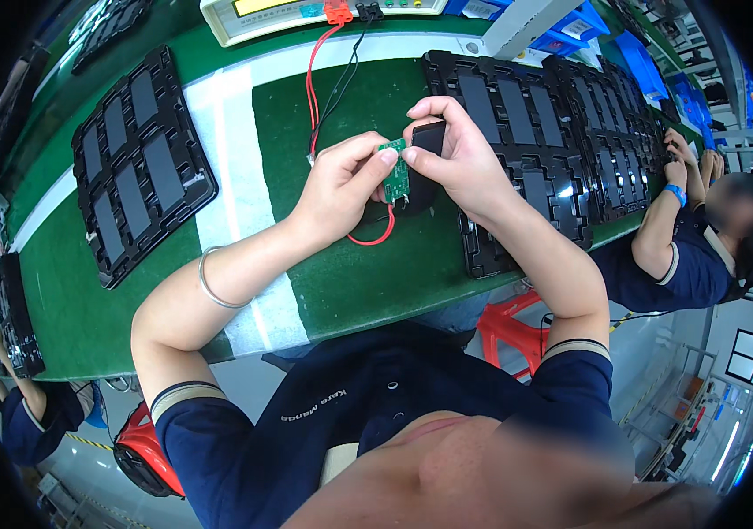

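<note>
Near the middle of the green work surface, my left hand (339, 183) pinches a small green circuit board (397, 181) between thumb and fingers. A red wire (378, 241) loops down from the board's lower end. My right hand (469, 167) is closed on a flat black rectangular piece (429, 138), held between thumb and curled fingers. The right thumb tip is close beside the board's upper edge; whether it touches cannot be made out. Beneath the hands lies a dark object (422, 196), partly hidden.
A black tray (206, 187) of flat grey pieces lies on the left; more such trays (485, 263) stand on the right. An instrument (231, 31) with red and black leads (312, 79) stands at the back. A co-worker's hands (678, 159) are at the far right.
</note>
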Action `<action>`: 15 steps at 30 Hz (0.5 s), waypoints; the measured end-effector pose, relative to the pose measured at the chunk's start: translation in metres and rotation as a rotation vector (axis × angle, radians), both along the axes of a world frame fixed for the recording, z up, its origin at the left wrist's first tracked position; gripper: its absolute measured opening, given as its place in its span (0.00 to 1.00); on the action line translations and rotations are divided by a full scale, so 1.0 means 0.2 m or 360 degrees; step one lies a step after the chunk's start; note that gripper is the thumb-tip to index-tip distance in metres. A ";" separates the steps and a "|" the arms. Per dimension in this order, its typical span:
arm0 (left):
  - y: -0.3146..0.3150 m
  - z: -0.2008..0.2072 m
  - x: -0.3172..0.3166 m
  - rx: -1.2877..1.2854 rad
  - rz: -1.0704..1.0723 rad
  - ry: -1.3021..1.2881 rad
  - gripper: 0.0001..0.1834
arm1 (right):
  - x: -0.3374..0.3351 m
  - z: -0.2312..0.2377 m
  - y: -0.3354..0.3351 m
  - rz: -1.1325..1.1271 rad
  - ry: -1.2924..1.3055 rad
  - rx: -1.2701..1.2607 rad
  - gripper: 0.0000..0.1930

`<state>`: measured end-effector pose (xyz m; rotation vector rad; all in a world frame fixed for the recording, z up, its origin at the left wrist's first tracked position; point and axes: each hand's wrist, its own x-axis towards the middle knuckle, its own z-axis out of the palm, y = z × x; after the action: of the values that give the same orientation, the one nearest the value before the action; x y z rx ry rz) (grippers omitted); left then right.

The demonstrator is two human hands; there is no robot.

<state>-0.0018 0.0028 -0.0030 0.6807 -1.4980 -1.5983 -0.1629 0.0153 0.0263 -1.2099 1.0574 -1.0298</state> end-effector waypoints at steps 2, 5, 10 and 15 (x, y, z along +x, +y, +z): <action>0.00 0.00 0.00 -0.0041 0.0014 -0.0008 0.10 | -0.01 -0.01 0.00 0.0017 -0.0025 -0.0015 0.19; 0.00 0.00 0.00 -0.0068 0.0003 -0.0001 0.10 | 0.00 -0.01 0.00 0.0026 -0.0037 -0.0016 0.18; 0.01 0.00 0.01 -0.0035 -0.0006 0.0015 0.10 | 0.00 -0.01 0.00 0.0032 -0.0055 -0.0014 0.18; 0.01 0.00 -0.01 -0.0007 -0.0026 0.0001 0.10 | -0.02 -0.04 0.01 -0.0030 0.0073 -0.0140 0.18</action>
<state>-0.0038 0.0044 -0.0036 0.6665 -1.5098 -1.6070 -0.1674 0.0170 0.0189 -1.3020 1.0704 -1.0767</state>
